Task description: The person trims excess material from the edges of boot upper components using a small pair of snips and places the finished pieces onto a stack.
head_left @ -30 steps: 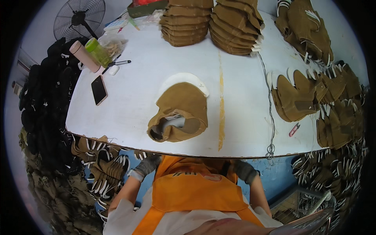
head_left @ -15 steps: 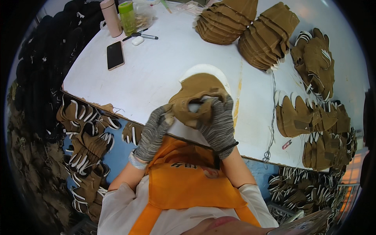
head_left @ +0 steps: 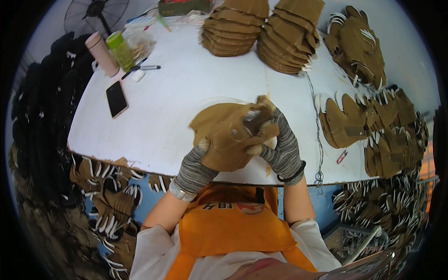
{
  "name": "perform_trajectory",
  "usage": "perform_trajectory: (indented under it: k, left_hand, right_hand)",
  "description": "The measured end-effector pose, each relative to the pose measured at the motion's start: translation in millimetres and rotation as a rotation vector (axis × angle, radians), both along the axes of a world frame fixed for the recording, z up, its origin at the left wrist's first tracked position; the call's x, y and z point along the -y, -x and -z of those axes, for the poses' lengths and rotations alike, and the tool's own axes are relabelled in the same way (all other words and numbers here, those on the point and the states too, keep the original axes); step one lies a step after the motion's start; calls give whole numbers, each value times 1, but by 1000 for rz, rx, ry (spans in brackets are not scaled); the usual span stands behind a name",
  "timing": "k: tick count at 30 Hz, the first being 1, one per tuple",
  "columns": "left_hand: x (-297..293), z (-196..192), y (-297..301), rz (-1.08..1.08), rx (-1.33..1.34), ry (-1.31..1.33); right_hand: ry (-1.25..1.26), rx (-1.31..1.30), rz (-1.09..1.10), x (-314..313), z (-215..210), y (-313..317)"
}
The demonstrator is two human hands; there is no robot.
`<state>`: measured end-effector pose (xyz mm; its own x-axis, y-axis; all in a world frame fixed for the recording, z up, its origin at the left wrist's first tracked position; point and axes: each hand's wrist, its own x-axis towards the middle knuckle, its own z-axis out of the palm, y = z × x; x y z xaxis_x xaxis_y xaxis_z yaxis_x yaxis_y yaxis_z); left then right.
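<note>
Between my hands is a brown stitched cloth piece [head_left: 219, 135], its kind not certain, with a small round eyelet and an opening with folded edges at its right end. A pale curved rim shows behind its far edge. My left hand [head_left: 198, 165], in a grey knitted glove with bare fingertips, pinches the near left edge, thumb on top and other fingers hidden underneath. My right hand [head_left: 283, 151], gloved alike, closes around the right end beside the opening. The piece is tilted and held over the near part of the white table [head_left: 158, 135].
Two brown cloth stacks [head_left: 233, 28] stand at the far side. White-edged brown pieces [head_left: 343, 119] lie along the right, near a thin cord [head_left: 319, 140] and a small pink object [head_left: 342, 157]. A phone [head_left: 116, 99], pens [head_left: 150, 67], pink bottle [head_left: 102, 53] and green bottle [head_left: 120, 50] are at left.
The brown cloth piece has turned, its opening moving from the near middle to the right end, and its white rim is now mostly hidden. My right hand has shifted right; the view has tilted up.
</note>
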<state>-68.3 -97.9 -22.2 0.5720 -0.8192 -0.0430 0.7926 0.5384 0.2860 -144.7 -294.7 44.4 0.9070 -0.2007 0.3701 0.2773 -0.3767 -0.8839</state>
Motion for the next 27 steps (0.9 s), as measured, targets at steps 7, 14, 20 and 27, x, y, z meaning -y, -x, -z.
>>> perform_trajectory:
  k: [7, 14, 20, 27]
  left_hand:
    - [8, -10, 7, -175, 153, -174]
    - [4, -13, 19, -140, 234, -310]
    - [8, -20, 20, -68, 249, -311]
    - [19, -40, 37, -100, 565, -551]
  right_hand:
    - [-34, 160, 294, 22, -20, 11]
    - [552, 163, 270, 38, -17, 1]
    - [58, 175, 179, 44, -2, 17]
    - [387, 261, 534, 53, 5, 42]
